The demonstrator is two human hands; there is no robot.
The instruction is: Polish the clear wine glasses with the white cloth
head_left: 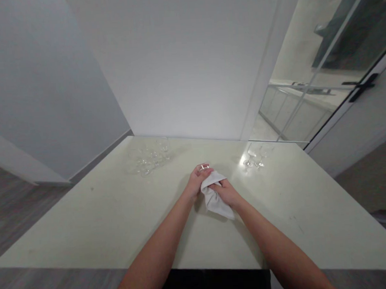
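Holding a small clear glass (pixel 204 166) above the middle of the table (pixel 86 220), the left hand (pixel 198 181) has its fingers closed around the glass, only the rim showing past the fingertips. Right hand (pixel 228 193): closed on a white cloth (pixel 215 195), pressing it against the glass from the right; the two hands touch. Cloth: bunched between the hands, its loose end hanging down toward the near side, just over the tabletop. Table: pale, plain, set against a white wall (pixel 181 66) at the far edge. Far left of the hands, well apart: a cluster of clear glasses (pixel 150 158), number not clear. Far right, near the table's far edge: a smaller group of stemmed glasses (pixel 255 156). Right background: glass door (pixel 322 67) with a dark handle.
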